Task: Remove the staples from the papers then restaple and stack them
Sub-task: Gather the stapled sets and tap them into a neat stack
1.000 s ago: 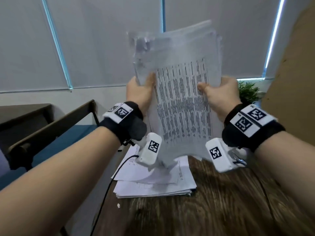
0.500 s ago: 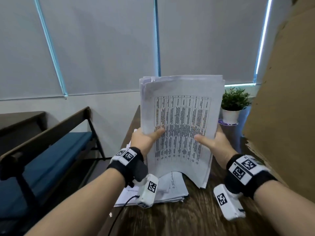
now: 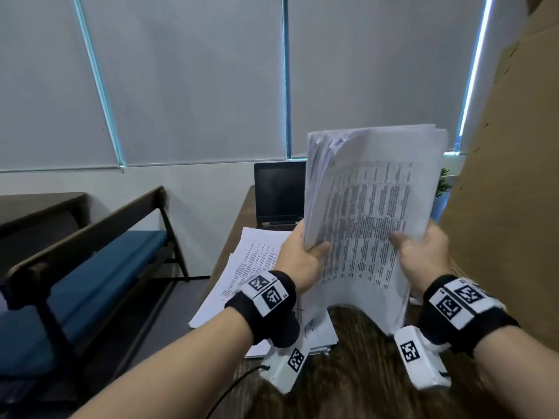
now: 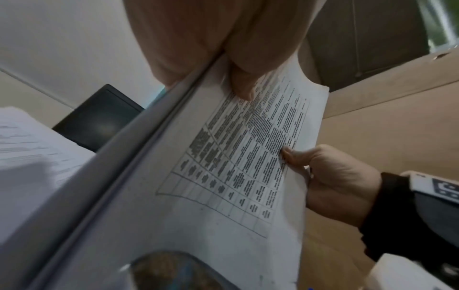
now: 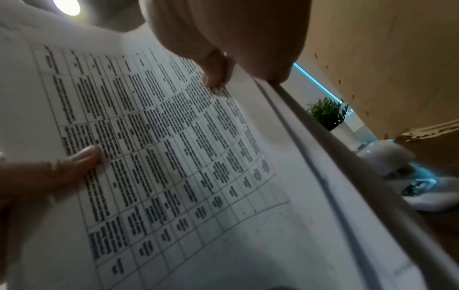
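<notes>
While both hands grip it from either side, a thick sheaf of papers (image 3: 369,219) stands nearly upright in the air above the dark wooden tabletop (image 3: 357,376), its printed table facing the person. The left hand (image 3: 298,257) clamps the sheaf's left edge, thumb laid across the front sheet and fingers behind; the right hand (image 3: 422,252) clamps the right edge the same way, thumb on the print. The lower part of the sheaf bows and hangs loose between the wrists. In the left wrist view the sheets fan slightly along the gripped edge. Under and left of the held sheaf, a loose pile of printed sheets (image 3: 251,267) lies flat on the tabletop. Beyond it stands a dark laptop screen (image 3: 279,192). A small green plant (image 5: 326,112) sits to the right, beside a brown cardboard panel (image 3: 514,176).
</notes>
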`<state>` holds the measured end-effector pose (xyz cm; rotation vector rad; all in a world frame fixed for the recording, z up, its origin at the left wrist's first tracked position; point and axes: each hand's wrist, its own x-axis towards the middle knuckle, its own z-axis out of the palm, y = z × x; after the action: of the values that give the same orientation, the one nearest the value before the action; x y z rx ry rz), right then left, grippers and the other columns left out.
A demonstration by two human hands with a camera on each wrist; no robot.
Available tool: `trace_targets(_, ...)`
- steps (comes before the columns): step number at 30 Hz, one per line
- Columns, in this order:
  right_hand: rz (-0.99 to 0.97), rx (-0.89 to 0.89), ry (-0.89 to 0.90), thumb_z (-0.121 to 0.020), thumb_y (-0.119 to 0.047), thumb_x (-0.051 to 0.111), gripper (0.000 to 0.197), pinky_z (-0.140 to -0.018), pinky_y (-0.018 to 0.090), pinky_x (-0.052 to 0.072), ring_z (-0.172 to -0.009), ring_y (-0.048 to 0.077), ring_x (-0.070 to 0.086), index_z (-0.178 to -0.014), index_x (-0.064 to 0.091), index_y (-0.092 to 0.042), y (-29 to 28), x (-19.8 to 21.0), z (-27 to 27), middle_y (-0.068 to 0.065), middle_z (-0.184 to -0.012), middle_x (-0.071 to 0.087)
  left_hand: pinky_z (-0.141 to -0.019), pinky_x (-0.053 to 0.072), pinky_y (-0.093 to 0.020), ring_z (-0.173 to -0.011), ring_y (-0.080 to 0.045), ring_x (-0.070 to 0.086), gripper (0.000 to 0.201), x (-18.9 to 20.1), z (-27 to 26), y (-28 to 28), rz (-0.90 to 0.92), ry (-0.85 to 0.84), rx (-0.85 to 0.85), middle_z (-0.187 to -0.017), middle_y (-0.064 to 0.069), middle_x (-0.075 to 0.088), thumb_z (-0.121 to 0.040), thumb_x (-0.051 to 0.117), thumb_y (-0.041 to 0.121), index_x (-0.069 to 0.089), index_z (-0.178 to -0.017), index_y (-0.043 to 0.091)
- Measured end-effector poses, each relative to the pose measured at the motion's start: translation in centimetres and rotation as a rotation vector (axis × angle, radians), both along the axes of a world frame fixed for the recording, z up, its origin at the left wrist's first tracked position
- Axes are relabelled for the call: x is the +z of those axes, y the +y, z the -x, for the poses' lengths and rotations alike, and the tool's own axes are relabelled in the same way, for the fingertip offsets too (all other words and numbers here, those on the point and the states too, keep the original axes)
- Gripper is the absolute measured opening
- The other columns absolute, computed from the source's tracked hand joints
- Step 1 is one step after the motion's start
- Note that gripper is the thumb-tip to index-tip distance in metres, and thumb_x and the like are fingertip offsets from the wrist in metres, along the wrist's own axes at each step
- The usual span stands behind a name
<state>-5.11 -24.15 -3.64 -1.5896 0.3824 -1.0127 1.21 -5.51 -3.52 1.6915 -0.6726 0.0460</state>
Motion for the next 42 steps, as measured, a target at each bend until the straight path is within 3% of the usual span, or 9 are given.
trace_targets(5,0.086,0.001,-0.083,-0.093,-0.004,0.061,0.035,-0.086,0.033,0.052,-0.098,0.023,0.062,-0.121,0.052,-0.023,1.0,3.3,1.0,0.003,-0.108,0.063,-0.079,0.049,-0.022,-0.1,-0.017,0.062,0.029,2.8,0.6,-0.5,0.173,-0.003,0.077,-0.109,-0.001,0.066,-0.093,0.06,0.009,0.056,-0.119,0.02)
trace_targets(9,0.159,0.075,0.002,-0.094,-0.001,0.057,0.038,-0.068,0.018,0.046,-0.095,0.017,0.059,-0.128,0.052,-0.016,2.1,3.3,2.0,0.0,-0.107,0.06,-0.09,0.047,-0.029,-0.102,-0.015,0.061,0.035,2.7,0.3,0.4,0.134,0.103,0.059,-0.113,0.002,0.064,-0.094,0.062,0.011,0.054,-0.128,0.012)
trace_targets(12,0.161,0.114,0.107,-0.092,0.0,0.06,0.035,-0.067,0.018,0.043,-0.098,0.018,0.058,-0.123,0.051,-0.013,1.9,1.3,3.2,-0.001,-0.104,0.059,-0.098,0.049,-0.038,-0.108,-0.021,0.064,0.038,0.6,-0.1,1.6,-0.059,0.199,-0.002,-0.116,-0.001,0.067,-0.089,0.068,0.013,0.058,-0.126,0.012)
trace_targets(15,0.163,0.13,0.219,-0.091,-0.001,0.062,0.04,-0.085,0.028,0.043,-0.106,0.019,0.057,-0.125,0.046,-0.013,1.3,-1.1,3.9,-0.001,-0.11,0.058,-0.098,0.05,-0.046,-0.105,-0.025,0.065,0.026,-1.5,0.3,1.9,-0.211,0.212,-0.004,-0.113,-0.007,0.068,-0.09,0.065,0.012,0.059,-0.116,0.013)
trace_targets(21,0.178,0.019,0.34,-0.087,0.003,0.063,0.045,-0.095,0.042,0.048,-0.108,0.027,0.058,-0.127,0.051,-0.014,-0.3,-0.1,3.3,0.007,-0.119,0.061,-0.094,0.052,-0.039,-0.104,-0.024,0.064,0.034,-1.4,0.4,0.7,-0.237,0.217,0.112,-0.113,-0.008,0.066,-0.09,0.067,0.013,0.055,-0.121,0.007)
trace_targets(28,0.432,0.073,0.791,-0.085,-0.003,0.064,0.024,-0.077,0.03,0.045,-0.092,0.025,0.057,-0.104,0.053,-0.014,-1.7,-2.2,2.0,0.006,-0.104,0.062,-0.051,0.045,-0.025,-0.068,-0.019,0.061,0.042,-2.7,-0.3,0.6,-0.844,0.265,0.029,-0.092,-0.009,0.067,-0.087,0.07,0.036,0.059,-0.108,0.002)
trace_targets(33,0.542,0.181,0.97,-0.084,-0.002,0.064,0.042,-0.078,0.029,0.047,-0.094,0.023,0.059,-0.112,0.044,-0.026,-3.6,-4.9,0.9,-0.001,-0.101,0.06,-0.061,0.048,-0.025,-0.06,-0.017,0.058,0.033,-4.1,-0.8,0.1,-1.017,0.212,-0.032,-0.065,-0.001,0.061,-0.09,0.066,0.036,0.057,-0.068,0.013)
trace_targets(37,0.642,0.172,1.057,-0.083,-0.008,0.062,0.059,-0.063,0.025,0.045,-0.086,0.02,0.063,-0.125,0.041,-0.044,-5.9,-6.5,-0.3,-0.005,-0.104,0.066,-0.055,0.043,-0.024,-0.057,-0.015,0.052,0.033,-4.5,-1.6,-1.1,-1.107,0.136,-0.042,-0.063,0.001,0.055,-0.091,0.065,0.029,0.053,-0.065,0.012)
trace_targets(42,0.631,0.114,1.143,-0.085,-0.008,0.06,0.042,-0.072,0.027,0.045,-0.091,0.025,0.063,-0.125,0.057,-0.021,-8.1,-6.8,-1.4,0.001,-0.097,0.064,-0.055,0.041,-0.025,-0.07,-0.022,0.053,0.034,-4.5,-2.3,-3.6,-1.15,0.121,-0.071,-0.063,-0.001,0.051,-0.092,0.063,0.024,0.049,-0.065,0.01)
